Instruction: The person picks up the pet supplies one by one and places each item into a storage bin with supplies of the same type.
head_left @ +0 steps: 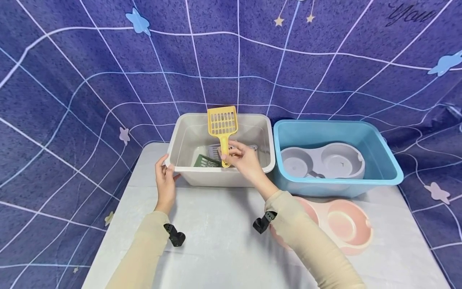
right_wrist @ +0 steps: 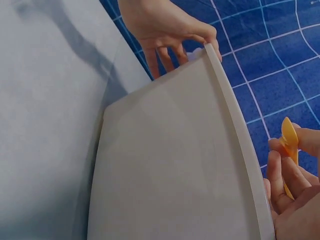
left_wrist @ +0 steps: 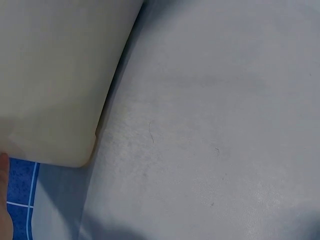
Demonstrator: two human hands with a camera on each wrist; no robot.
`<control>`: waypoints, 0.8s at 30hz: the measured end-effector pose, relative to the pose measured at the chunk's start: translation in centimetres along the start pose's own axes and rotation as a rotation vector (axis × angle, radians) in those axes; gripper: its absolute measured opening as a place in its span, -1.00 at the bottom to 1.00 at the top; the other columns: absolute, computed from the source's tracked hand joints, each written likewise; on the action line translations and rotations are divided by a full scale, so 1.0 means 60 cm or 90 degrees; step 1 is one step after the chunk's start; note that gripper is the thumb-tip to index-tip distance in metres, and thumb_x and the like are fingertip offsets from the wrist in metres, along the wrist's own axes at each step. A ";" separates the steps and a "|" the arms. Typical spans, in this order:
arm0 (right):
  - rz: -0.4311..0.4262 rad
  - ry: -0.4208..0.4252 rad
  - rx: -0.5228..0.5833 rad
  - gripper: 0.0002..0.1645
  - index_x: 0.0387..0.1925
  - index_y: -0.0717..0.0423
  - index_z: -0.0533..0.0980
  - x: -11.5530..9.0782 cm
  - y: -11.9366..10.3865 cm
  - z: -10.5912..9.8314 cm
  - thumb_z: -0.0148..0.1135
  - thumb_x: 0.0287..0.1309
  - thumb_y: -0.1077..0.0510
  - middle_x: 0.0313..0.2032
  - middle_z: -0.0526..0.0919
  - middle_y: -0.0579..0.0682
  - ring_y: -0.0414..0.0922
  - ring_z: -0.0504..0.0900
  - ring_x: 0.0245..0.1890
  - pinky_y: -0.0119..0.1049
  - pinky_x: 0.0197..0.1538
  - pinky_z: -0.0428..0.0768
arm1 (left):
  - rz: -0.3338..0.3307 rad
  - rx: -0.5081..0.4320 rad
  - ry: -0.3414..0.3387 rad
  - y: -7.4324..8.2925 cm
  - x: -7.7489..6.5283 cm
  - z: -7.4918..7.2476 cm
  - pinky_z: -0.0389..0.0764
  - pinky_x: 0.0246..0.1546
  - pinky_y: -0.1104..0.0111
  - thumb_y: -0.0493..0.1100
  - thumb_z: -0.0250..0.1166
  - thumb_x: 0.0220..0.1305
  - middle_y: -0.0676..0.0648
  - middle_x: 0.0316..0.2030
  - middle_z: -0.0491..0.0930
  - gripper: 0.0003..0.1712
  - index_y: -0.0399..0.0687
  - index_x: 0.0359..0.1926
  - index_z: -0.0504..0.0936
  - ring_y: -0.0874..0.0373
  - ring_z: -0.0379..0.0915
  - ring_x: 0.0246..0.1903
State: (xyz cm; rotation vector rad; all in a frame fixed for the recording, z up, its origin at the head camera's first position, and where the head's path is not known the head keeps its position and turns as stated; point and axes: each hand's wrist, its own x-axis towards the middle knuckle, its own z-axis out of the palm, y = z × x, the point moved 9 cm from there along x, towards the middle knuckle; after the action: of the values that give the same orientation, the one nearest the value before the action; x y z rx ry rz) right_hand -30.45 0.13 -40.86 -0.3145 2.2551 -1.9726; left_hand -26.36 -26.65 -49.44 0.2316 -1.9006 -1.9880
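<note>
My right hand (head_left: 245, 158) pinches the handle of a yellow litter scoop (head_left: 223, 120), its slotted head up, over the front rim of a grey litter box (head_left: 220, 178). In the right wrist view the scoop's handle end (right_wrist: 289, 131) sticks out between thumb and fingers. My left hand (head_left: 166, 180) holds the box's front left corner, with several fingers against its outer wall, as the right wrist view shows. Inside the box lie a dark green slotted scoop (head_left: 206, 161) and a grey slotted scoop (head_left: 214, 151), partly hidden by my right hand.
To the right of the grey box stands a blue bin (head_left: 382, 156) holding a grey double pet bowl (head_left: 339, 160). A pink double bowl (head_left: 349, 226) lies on the white table (head_left: 213, 237), partly under my right forearm. A blue patterned curtain (head_left: 216, 52) hangs behind.
</note>
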 end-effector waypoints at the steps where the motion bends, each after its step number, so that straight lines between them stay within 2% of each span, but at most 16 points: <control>1: 0.002 -0.002 -0.004 -0.35 0.29 0.21 0.44 0.000 0.001 0.001 0.39 0.16 0.26 -0.11 0.72 0.16 -0.10 0.69 -0.22 -0.33 -0.19 0.68 | 0.000 0.003 0.000 0.000 0.000 0.000 0.49 0.11 0.09 -0.23 -0.14 0.53 -0.16 0.24 0.33 -0.49 0.02 0.44 0.18 0.13 0.38 0.09; 7: 0.012 0.005 -0.024 -0.38 0.27 0.15 0.49 0.002 0.006 0.002 0.41 0.15 0.24 -0.04 0.71 0.14 -0.04 0.68 -0.11 -0.34 -0.16 0.68 | -0.003 0.010 0.000 -0.002 -0.001 0.000 0.46 0.17 0.02 -0.22 -0.15 0.53 -0.18 0.26 0.32 -0.49 0.03 0.44 0.16 0.12 0.37 0.11; 16: -0.002 0.017 -0.046 -0.43 0.22 0.18 0.53 0.003 0.006 0.003 0.39 0.16 0.25 -0.05 0.70 0.15 -0.13 0.64 -0.29 -0.45 -0.31 0.62 | -0.002 0.005 0.006 0.000 -0.003 0.000 0.44 0.18 -0.02 -0.23 -0.15 0.53 -0.18 0.23 0.33 -0.49 0.00 0.44 0.16 0.14 0.38 0.08; 24: -0.013 0.032 -0.089 -0.47 0.17 0.18 0.57 -0.003 0.007 0.001 0.42 0.14 0.19 -0.14 0.70 0.11 -0.14 0.60 -0.32 -0.45 -0.33 0.57 | -0.001 0.007 0.003 0.001 -0.005 0.001 0.41 0.22 -0.07 -0.24 -0.16 0.53 -0.20 0.26 0.31 -0.48 -0.02 0.45 0.14 0.15 0.37 0.10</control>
State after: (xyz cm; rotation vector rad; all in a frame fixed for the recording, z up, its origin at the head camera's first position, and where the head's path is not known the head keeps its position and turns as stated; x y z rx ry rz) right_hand -30.33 0.18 -41.29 -0.3068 2.4372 -1.8554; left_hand -26.09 -26.48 -49.41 0.2412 -1.9103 -1.9769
